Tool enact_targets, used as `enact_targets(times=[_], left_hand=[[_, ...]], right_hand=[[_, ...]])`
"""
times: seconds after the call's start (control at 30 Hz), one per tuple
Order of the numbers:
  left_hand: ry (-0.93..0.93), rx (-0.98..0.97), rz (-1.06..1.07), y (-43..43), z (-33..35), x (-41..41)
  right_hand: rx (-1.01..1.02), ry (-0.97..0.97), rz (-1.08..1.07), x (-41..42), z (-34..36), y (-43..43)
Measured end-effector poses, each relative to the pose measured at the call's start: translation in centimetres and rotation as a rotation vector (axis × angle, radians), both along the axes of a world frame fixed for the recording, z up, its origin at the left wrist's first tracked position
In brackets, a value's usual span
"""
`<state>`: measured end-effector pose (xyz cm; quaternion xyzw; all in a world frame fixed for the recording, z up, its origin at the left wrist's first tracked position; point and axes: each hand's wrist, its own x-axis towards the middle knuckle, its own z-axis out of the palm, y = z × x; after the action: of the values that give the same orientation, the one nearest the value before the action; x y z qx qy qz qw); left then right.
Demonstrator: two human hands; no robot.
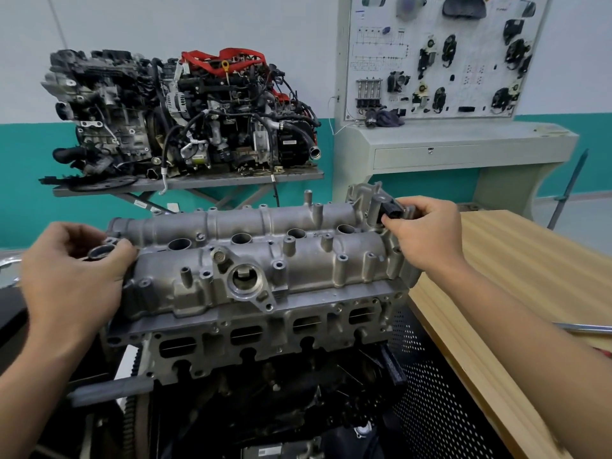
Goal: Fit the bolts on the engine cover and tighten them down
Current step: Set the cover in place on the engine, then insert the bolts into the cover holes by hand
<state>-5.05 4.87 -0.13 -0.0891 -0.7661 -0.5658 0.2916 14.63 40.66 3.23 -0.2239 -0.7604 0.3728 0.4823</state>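
Observation:
A grey cast-aluminium engine cover (251, 256) lies across the top of the cylinder head (265, 336) in the middle of the view. My left hand (71, 276) grips its left end, fingers curled around a round port there. My right hand (427, 233) holds the right end, thumb and fingers pinched on a black sensor plug (392, 212) on the cover. Several bolt holes along the cover's edges look empty. No loose bolts are in sight.
A wooden bench (516, 293) stands to the right with a metal bar (586, 327) lying on it. Behind are a full engine on a grey stand (185, 114) and a white training board (440, 58) on a console. A black perforated panel (427, 376) sits below the head.

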Motion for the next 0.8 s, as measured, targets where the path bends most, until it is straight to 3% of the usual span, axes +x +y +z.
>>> enact_targets(times=[0.2, 0.3, 0.4, 0.47, 0.53, 0.6, 0.7, 0.8], left_hand=[[0.043, -0.151, 0.016, 0.6, 2.7, 4.7], [0.288, -0.225, 0.011, 3.6, 4.7, 9.0], [0.612, -0.242, -0.28, 10.1, 6.2, 14.8], [0.672, -0.244, -0.541, 14.6, 6.2, 18.2], [0.64, -0.292, -0.784, 18.9, 5.6, 20.7], [0.544, -0.483, -1.002, 23.7, 4.0, 23.1], [0.377, -0.793, -1.129, 29.2, 1.1, 24.8], [0.244, -0.867, -1.213, 34.2, -1.5, 26.8]], right_hand=[[0.02, -0.035, 0.023, 0.6, -0.1, -0.6], [0.059, -0.143, 0.168, 2.2, 0.5, 0.2], [0.108, -0.231, 0.232, 4.9, 0.9, 1.8], [0.128, -0.255, 0.165, 6.8, 0.5, 2.9], [0.101, -0.331, 0.086, 9.2, -0.1, 4.4], [0.027, -0.481, 0.002, 12.6, -0.9, 6.5], [-0.057, -0.661, -0.087, 16.5, -1.9, 8.7], [-0.077, -0.768, -0.245, 22.3, -3.1, 11.1]])
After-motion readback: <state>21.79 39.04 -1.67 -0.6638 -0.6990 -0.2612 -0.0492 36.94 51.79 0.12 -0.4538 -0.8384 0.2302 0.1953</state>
